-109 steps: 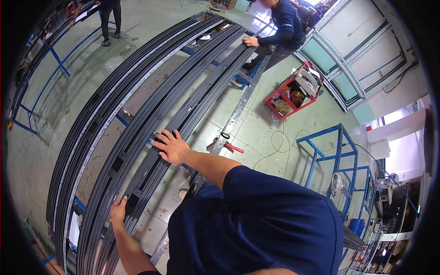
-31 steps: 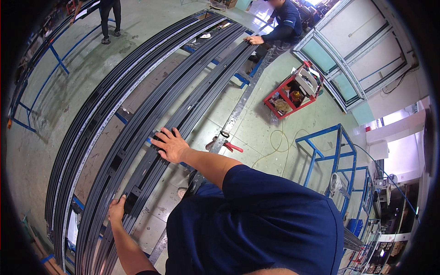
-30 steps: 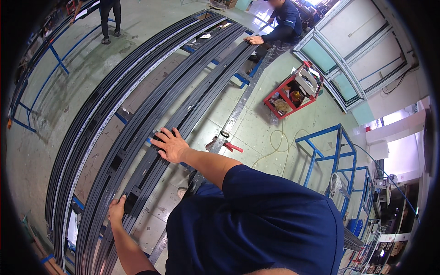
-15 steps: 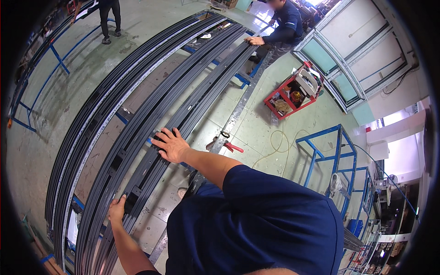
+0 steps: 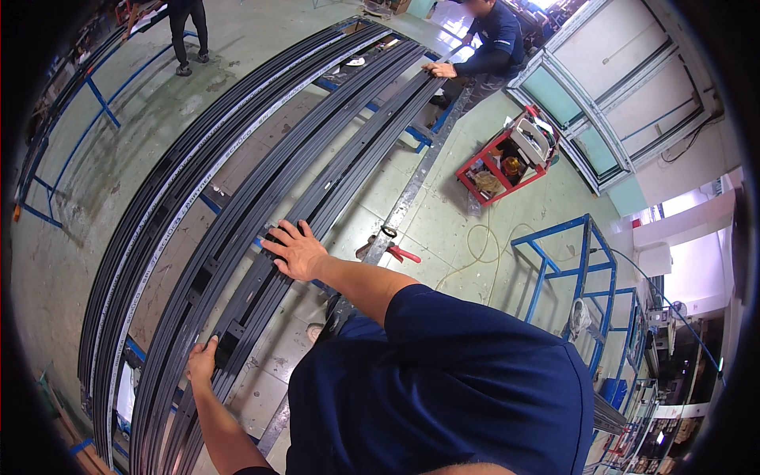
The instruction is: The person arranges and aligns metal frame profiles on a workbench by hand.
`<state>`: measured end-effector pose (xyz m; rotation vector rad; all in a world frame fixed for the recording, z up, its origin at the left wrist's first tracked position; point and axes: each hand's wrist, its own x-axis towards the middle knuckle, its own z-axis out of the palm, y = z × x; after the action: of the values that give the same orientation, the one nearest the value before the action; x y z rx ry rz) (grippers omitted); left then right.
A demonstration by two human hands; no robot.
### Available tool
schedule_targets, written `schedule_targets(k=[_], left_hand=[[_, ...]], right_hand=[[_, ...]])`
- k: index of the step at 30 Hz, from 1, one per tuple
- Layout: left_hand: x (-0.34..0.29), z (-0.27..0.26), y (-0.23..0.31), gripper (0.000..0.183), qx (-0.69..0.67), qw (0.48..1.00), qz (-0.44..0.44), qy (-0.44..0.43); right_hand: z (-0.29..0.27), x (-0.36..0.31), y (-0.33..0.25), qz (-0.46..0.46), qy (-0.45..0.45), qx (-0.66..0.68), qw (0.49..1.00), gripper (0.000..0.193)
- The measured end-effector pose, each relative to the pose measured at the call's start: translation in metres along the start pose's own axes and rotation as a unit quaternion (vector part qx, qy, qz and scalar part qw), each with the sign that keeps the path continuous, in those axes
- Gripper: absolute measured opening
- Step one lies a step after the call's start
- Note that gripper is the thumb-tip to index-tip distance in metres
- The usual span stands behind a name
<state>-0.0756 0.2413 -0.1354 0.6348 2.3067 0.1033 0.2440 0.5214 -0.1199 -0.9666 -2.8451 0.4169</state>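
Note:
Long dark grey metal profiles [image 5: 336, 179] run from the near left to the far right across blue supports. My right hand [image 5: 295, 252] lies spread on top of the nearest profile pair, its fingers reaching over a narrow slot. Lower down, my left hand [image 5: 203, 362] grips the same profile from its left side. The thumb is on top, next to a black rectangular fitting [image 5: 230, 339], while the other fingers are partly hidden. At the far end a co-worker's hand [image 5: 440, 70] rests on this profile too.
More profiles [image 5: 231, 204] lie parallel to the left, some with white printed strips. A red-handled clamp [image 5: 402, 255] sits on the right beside a metal rail. Further right stand a red tool cart [image 5: 497, 168] and a blue frame [image 5: 583, 269]. A hose [image 5: 480, 245] loops across the floor.

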Motion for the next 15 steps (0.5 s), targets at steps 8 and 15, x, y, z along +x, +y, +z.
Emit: schedule_targets(k=[8,15], left_hand=[[0.001,0.000,-0.003,0.077,0.009,1.000,-0.005,0.012],[-0.001,-0.002,0.004,0.076,-0.001,1.000,-0.009,-0.014]], right_hand=[[-0.004,0.001,-0.002,0.003,-0.025,0.000,1.000,0.058],[-0.005,-0.001,0.000,0.009,-0.028,0.000,1.000,0.058]])
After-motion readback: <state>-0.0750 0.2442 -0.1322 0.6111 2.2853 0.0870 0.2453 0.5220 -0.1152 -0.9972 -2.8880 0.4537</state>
